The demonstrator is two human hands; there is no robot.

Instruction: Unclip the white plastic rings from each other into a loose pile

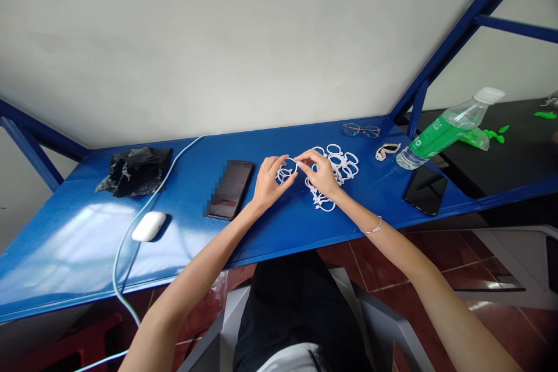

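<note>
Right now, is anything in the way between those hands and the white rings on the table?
Nothing visible is. The left hand and right hand pinch one white ring between them, and the pile of rings lies just beyond the right hand. The phone lies apart, to the left.

Item 1, white ring (289,168): a thin plastic hoop, open in the middle, with smaller white loops attached at its left. I held it pinched between the fingertips of my left hand (268,183) and right hand (323,175), over the blue table (183,232) near its far edge. I could not tell whether it cleared the surface.

Item 2, heap of rings (345,164): same white plastic, many hoops linked and overlapping, lying flat just right of item 1. A short strand trailed toward the near edge, under my right wrist.
</note>
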